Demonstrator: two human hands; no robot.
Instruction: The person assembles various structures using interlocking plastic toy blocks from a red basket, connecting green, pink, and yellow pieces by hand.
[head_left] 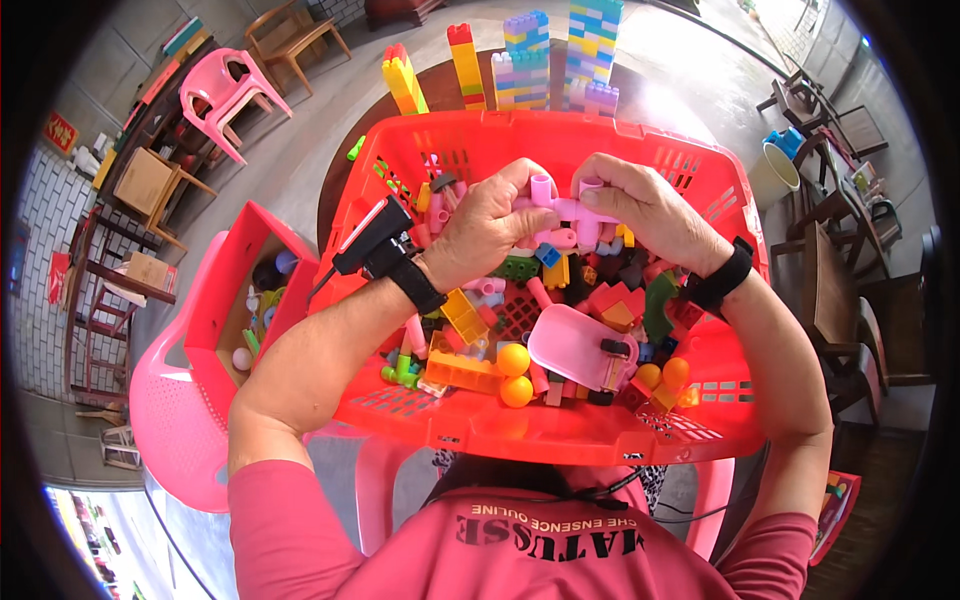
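We are working over a red basket full of toy bricks, below both hands. Our left hand and right hand are together gripping a pink brick piece pinched between their fingertips.

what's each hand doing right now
Left hand: closed on a pink block piece.
Right hand: closed on a pink block piece.
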